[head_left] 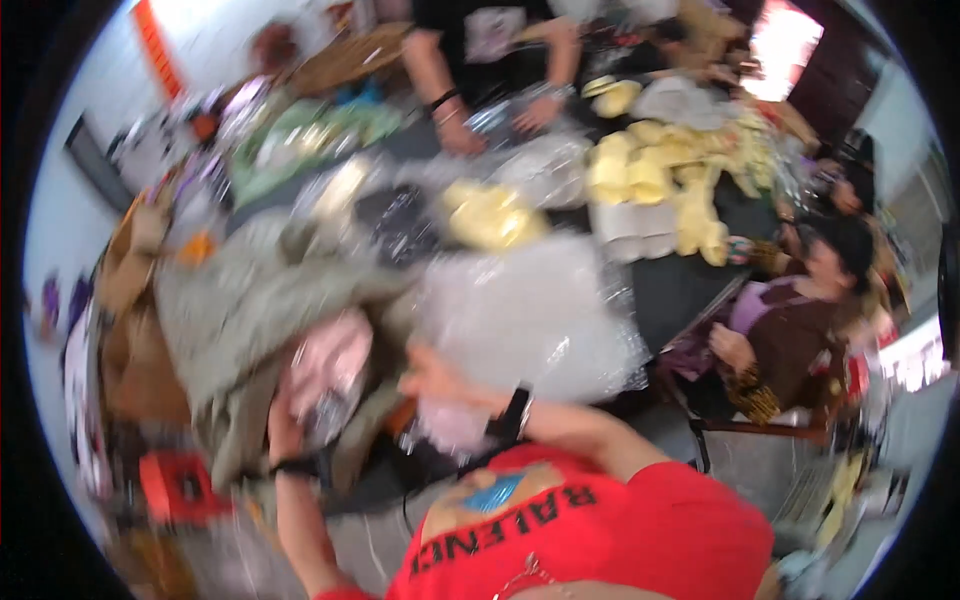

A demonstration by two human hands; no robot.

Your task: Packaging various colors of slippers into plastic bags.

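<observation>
My left hand [285, 428] is closed on the near left side of a pink package in clear plastic [335, 360], whose contents are too blurred to name. The package lies at the mouth of a large grey-green woven sack [250, 295]. To the right of it, my right hand [440, 382] reaches over the table with its fingers apart and nothing visible in them, close to the sack's edge. Below my right wrist is a second pale pink plastic-wrapped thing [455, 422]. A stack of clear plastic bags [530, 315] lies just beyond that hand.
Yellow slippers [640, 170] and white slippers [635, 230] stand in rows on the dark table [680, 300]. Yellow wrapped pieces [492, 215] lie mid-table. One person [490, 60] stands across; another [800, 320] sits at the right. A red box-like object [180, 487] is at lower left.
</observation>
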